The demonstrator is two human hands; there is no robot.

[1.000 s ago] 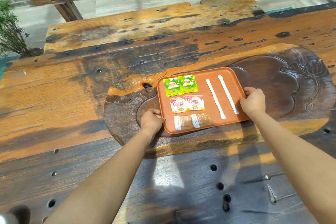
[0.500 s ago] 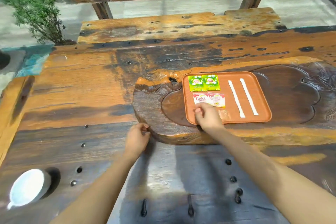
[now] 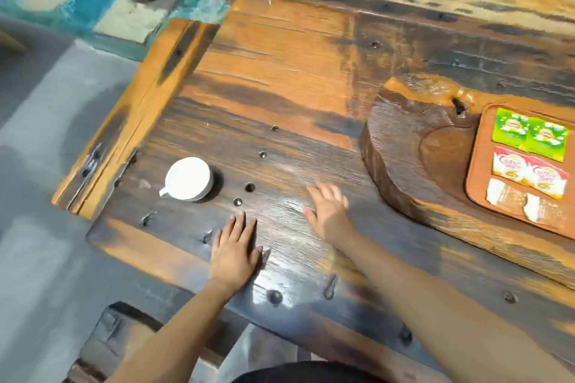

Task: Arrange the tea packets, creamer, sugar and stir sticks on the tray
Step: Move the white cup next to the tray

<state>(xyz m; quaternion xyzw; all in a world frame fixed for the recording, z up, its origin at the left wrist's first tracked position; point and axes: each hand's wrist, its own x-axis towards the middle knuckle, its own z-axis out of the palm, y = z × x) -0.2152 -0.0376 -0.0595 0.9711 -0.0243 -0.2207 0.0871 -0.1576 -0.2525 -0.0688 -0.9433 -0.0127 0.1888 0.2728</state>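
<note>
Now, tray: the orange tray (image 3: 476, 171) sits at the right edge of view, resting in the hollow of the carved wooden slab (image 3: 401, 146); only its left part shows.
Packets: two green tea packets (image 3: 529, 137) lie side by side at the far end, two creamer packets (image 3: 527, 176) below them, two brownish sugar packets (image 3: 516, 200) nearest, each pair touching and in tidy rows.
Stir sticks: out of frame now; a moment ago they lay parallel on the tray's right half.
Change: both hands have left the tray, which they gripped by its sides a second ago, and the view has swung left.
Left hand: left hand (image 3: 235, 253) lies flat on the dark table (image 3: 280, 50), fingers spread, holding nothing.
Right hand: right hand (image 3: 328, 210) hovers or rests palm-down just beside it, fingers loosely spread, empty.
Cup: a white cup (image 3: 188, 179) stands on the table left of the hands, well apart from the tray.
Meaning: the arranging looks finished; the hands seem headed for the cup.
</note>
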